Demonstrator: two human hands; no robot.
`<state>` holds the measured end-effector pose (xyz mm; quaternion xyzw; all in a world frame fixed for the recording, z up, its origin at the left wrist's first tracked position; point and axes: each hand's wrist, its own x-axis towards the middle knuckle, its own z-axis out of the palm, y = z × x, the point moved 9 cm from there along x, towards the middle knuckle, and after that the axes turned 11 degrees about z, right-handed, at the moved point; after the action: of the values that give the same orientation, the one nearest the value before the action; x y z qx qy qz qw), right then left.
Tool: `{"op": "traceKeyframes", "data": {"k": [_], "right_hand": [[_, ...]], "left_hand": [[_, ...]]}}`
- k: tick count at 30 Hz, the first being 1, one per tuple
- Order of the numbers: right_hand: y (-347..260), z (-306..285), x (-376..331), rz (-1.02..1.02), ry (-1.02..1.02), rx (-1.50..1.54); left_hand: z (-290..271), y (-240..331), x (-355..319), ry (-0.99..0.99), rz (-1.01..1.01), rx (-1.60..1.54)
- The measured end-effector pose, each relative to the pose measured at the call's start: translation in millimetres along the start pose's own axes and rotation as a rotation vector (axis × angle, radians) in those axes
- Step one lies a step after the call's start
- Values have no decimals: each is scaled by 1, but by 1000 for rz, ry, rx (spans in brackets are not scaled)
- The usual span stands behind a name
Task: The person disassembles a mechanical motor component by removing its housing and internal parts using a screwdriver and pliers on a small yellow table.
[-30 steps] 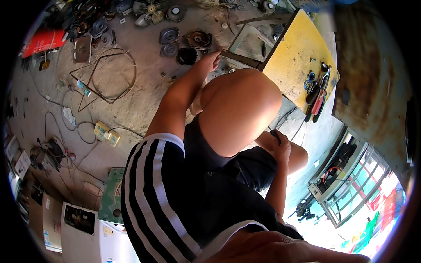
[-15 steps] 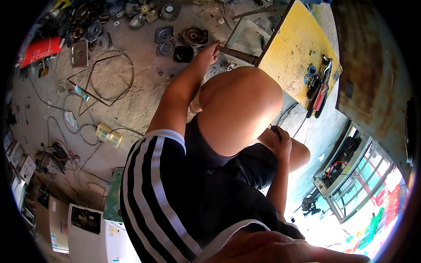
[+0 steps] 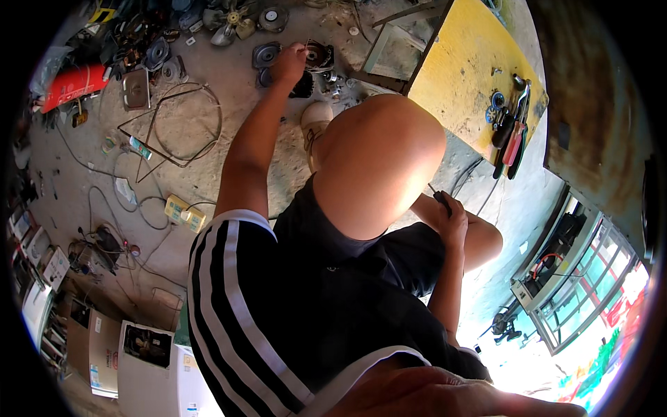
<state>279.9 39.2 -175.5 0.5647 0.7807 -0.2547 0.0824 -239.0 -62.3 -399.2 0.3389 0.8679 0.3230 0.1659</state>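
Observation:
My left hand [image 3: 287,65] reaches far out over the floor among round motor parts. Its fingers look curled together, and what they hold, if anything, is hidden. A motor part with a brown, ring-shaped inside [image 3: 319,55] lies just right of the fingertips. Partly behind the hand are grey round housings [image 3: 266,54], and a black part [image 3: 303,85] is below it. Beside my right shin, my right hand [image 3: 454,221] is closed round a black-handled screwdriver [image 3: 441,199] with its thin shaft pointing up and left.
A yellow board [image 3: 465,73] at the right bears pliers [image 3: 511,142] and other hand tools. A bent wire frame [image 3: 170,132], a power strip [image 3: 184,213] and cables lie on the floor at left. Fan blades [image 3: 233,24] lie at the back, a white appliance [image 3: 149,368] at lower left.
My left hand has moved left and farther away, from beside the yellow board's frame to the round motor parts. My right hand keeps hold of the screwdriver; its shaft now shows. The view shifted slightly.

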Motion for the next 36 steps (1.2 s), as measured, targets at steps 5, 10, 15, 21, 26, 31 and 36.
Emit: {"op": "traceKeyframes", "data": {"k": [5,10,15,21,26,31,36], "right_hand": [[1,1,-1,4,-12,-18],[5,1,-3,24,-22,-30],[4,0,-5,12,-16,-4],[4,-1,-4,39,-23,-1],[3,-4,-4,66,-31,-13],[5,-5,-6,85,-33,-40],[5,-3,-4,55,-23,-43]], "left_hand": [[-4,-13,-3,-114,255,280],[-1,-11,-1,-126,389,378],[13,1,2,-141,532,435],[27,5,12,-175,502,565],[38,-1,17,-176,517,595],[41,4,15,-166,555,640],[46,-1,14,-125,592,636]]}}
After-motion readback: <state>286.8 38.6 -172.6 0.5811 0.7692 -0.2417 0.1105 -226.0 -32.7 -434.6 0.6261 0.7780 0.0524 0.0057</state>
